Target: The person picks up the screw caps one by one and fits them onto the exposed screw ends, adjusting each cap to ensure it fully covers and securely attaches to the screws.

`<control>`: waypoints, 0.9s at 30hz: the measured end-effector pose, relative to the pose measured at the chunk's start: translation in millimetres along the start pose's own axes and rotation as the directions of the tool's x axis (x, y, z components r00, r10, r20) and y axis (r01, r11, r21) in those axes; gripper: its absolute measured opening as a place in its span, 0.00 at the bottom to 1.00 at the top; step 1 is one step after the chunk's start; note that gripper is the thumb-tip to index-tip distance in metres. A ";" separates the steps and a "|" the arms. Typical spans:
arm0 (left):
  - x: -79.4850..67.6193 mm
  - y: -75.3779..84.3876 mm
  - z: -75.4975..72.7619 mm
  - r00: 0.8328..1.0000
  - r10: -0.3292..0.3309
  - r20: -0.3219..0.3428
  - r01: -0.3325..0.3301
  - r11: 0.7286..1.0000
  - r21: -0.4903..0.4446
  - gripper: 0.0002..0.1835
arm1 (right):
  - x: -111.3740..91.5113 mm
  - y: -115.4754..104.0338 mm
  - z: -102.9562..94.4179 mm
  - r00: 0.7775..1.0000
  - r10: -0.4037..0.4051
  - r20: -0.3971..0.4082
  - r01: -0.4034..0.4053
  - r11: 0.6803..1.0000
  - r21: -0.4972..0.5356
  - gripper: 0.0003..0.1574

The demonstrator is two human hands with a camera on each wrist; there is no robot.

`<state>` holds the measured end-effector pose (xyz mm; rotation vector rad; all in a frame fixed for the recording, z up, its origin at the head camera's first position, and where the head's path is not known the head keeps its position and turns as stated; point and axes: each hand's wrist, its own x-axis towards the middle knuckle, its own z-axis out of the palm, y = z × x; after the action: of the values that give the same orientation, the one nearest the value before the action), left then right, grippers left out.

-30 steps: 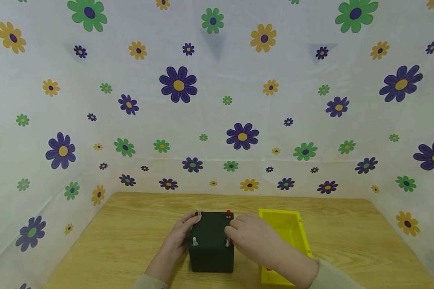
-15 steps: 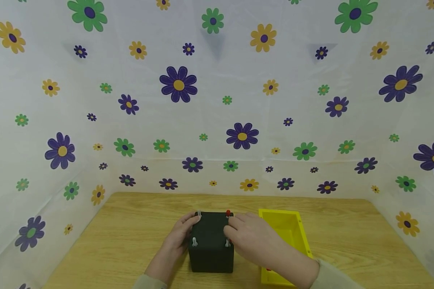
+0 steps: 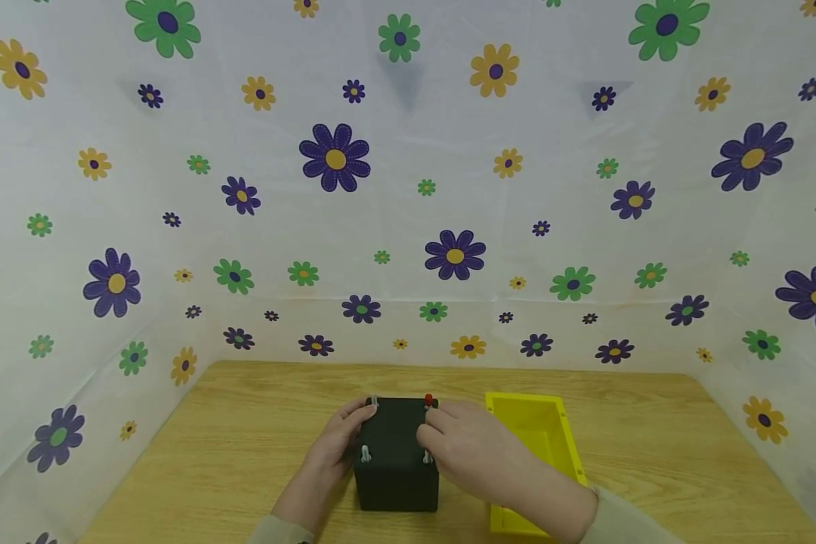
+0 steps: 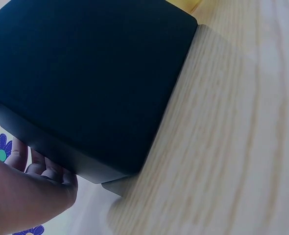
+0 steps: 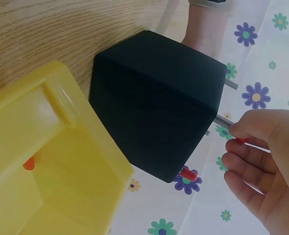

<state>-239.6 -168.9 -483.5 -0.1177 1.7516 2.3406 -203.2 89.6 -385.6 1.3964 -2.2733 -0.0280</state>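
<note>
A black box (image 3: 397, 446) sits on the table with upright threaded bolts at its top corners. My left hand (image 3: 340, 438) grips its left side, thumb by the far-left bolt (image 3: 374, 403) and fingers along the side. With thumb and index finger, my right hand (image 3: 472, 446) pinches a small red cap (image 5: 241, 140) at the end of the near-right bolt (image 5: 224, 121); the fingers cover most of this cap. Another red cap (image 3: 429, 399) tops the far-right bolt. The near-left bolt (image 3: 366, 454) is bare metal.
Right of the box stands a yellow bin (image 3: 574, 442), partly under my right forearm. Small orange-red pieces (image 5: 29, 163) show inside it. A flower-patterned sheet (image 3: 394, 211) encloses the wooden table (image 3: 245, 423) at the back and sides.
My right hand has shifted slightly left and its fingers have turned over the near-right bolt; red that showed below them is now hidden in the head view. The left hand stays put.
</note>
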 end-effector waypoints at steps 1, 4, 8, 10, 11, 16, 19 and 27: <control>0.0 0.6 0.3 1.000 -0.003 -0.002 0.003 1.000 -0.001 0.08 | 0.2 -0.2 0.2 1.000 -0.001 0.001 0.001 1.000 -0.001 0.09; 0.2 1.8 1.2 1.000 -0.010 -0.010 0.010 1.000 -0.008 0.08 | 0.7 -0.6 0.7 1.000 -0.001 0.008 0.001 1.000 -0.006 0.09; 0.1 2.4 1.4 1.000 -0.011 -0.019 0.011 1.000 -0.003 0.07 | 1.2 -1.0 1.5 1.000 -0.007 0.008 0.007 1.000 -0.017 0.09; 0.1 2.2 1.3 1.000 -0.007 -0.018 0.007 1.000 0.001 0.07 | 1.3 -1.3 1.4 1.000 -0.013 0.005 0.013 1.000 -0.022 0.10; 0.2 1.8 1.1 1.000 -0.003 -0.017 0.003 1.000 0.002 0.07 | 1.4 -1.6 1.0 1.000 -0.016 0.001 0.016 1.000 -0.024 0.10; 0.4 -0.3 -0.4 1.000 0.005 0.000 -0.005 1.000 0.001 0.08 | 1.4 -3.0 1.2 0.999 -0.032 -0.005 0.031 0.999 -0.029 0.12; 0.5 -1.2 -0.9 1.000 0.008 -0.002 -0.008 1.000 0.000 0.08 | 1.6 -3.8 2.0 1.000 -0.030 0.006 0.030 0.999 -0.028 0.12; 0.4 -1.1 -0.9 1.000 0.011 -0.002 -0.011 1.000 0.003 0.08 | 1.6 -3.8 3.3 0.999 -0.031 0.039 0.032 0.999 -0.028 0.11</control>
<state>-239.8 -169.4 -484.9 -0.1096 1.7610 2.3465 -202.0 85.6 -388.9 1.4283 -2.2732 -0.0971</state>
